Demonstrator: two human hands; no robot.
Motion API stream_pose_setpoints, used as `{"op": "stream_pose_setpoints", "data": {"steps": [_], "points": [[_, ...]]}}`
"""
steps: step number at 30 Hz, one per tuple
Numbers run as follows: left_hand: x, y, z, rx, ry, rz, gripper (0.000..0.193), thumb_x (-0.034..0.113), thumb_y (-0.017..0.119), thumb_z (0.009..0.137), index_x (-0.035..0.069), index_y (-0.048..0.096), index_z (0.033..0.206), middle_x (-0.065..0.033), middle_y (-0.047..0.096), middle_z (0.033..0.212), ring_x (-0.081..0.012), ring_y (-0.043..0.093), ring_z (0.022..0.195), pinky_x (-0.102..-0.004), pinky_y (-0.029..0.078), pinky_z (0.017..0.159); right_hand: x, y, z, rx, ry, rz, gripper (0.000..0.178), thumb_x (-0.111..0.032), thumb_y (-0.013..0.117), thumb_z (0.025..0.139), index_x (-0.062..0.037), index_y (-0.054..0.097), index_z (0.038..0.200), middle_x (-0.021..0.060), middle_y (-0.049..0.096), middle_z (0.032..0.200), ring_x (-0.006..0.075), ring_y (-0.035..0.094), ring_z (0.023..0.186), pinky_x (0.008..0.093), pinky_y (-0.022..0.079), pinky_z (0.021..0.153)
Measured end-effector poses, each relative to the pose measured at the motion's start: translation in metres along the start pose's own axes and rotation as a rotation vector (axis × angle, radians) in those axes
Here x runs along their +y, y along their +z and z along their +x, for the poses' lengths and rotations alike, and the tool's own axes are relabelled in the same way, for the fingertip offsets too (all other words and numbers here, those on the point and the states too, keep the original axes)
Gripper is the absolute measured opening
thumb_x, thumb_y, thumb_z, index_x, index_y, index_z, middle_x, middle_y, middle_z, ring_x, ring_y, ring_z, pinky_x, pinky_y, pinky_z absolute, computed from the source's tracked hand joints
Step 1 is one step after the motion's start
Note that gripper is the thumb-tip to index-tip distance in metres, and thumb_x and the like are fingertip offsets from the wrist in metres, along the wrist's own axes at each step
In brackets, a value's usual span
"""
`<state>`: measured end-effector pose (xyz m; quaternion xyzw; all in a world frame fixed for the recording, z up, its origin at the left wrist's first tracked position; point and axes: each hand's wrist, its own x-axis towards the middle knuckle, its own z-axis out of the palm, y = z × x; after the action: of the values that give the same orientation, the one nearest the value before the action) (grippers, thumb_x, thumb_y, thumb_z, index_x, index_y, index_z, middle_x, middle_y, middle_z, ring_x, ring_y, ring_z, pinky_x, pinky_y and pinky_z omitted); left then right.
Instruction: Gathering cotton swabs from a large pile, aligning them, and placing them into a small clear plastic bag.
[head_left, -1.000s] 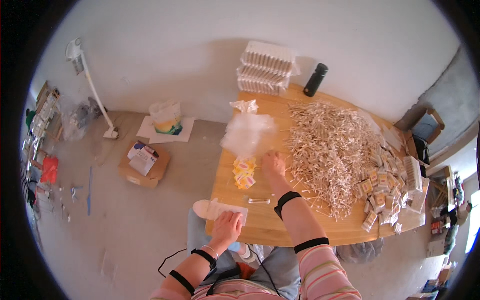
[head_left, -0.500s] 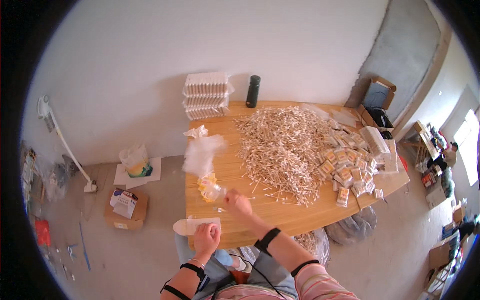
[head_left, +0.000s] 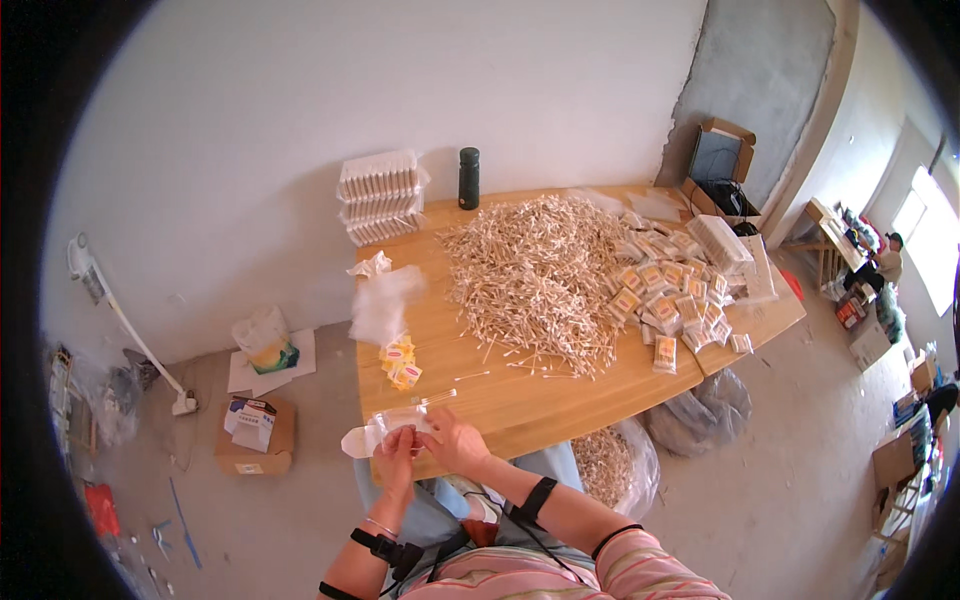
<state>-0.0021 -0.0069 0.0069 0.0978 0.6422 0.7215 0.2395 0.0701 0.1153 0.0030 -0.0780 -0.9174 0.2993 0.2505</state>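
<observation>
We can read no word or number with certainty; what we see is print too small or blurred to make out. At eight o'clock on the counter, yellow cards carry pale and reddish print. Toward three o'clock, small clear packs show orange-yellow labels with tiny marks. Farther out at eight o'clock, on the floor, we find dark lettering on a white box inside a brown carton, whose front bears a small white label. Near nine o'clock, a white bag has a yellow and green printed design, its lettering unclear to us.
</observation>
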Motion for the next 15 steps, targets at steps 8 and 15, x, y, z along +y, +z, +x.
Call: {"op": "stream_pose_setpoints", "data": {"steps": [8, 15], "points": [[0.007, -0.037, 0.0, -0.083, -0.022, -0.012, 0.022, 0.021, 0.061, 0.095, 0.0, 0.067, 0.093, -0.0043, 0.065, 0.079, -0.0103, 0.059, 0.067, -0.0234, 0.047, 0.06, 0.001, -0.004, 0.02, -0.356, 0.7, 1.063, 0.017, -0.02, 0.064, 0.092, -0.0039, 0.067, 0.099, 0.0011, 0.066, 0.087, 0.0084, 0.06, 0.079, 0.0252, 0.05, 0.068], [0.005, -0.055, 0.0, -0.036, -0.081, -0.197, 0.019, 0.02, 0.061, 0.095, 0.002, 0.058, 0.103, -0.0066, 0.065, 0.084, -0.0127, 0.061, 0.069, -0.0247, 0.05, 0.062, -0.016, 0.021, 0.033, -0.292, 0.701, 1.049, 0.019, -0.022, 0.067, 0.09, -0.0037, 0.068, 0.094, -0.0003, 0.066, 0.081, 0.0081, 0.059, 0.072, 0.0232, 0.048, 0.062]]}}
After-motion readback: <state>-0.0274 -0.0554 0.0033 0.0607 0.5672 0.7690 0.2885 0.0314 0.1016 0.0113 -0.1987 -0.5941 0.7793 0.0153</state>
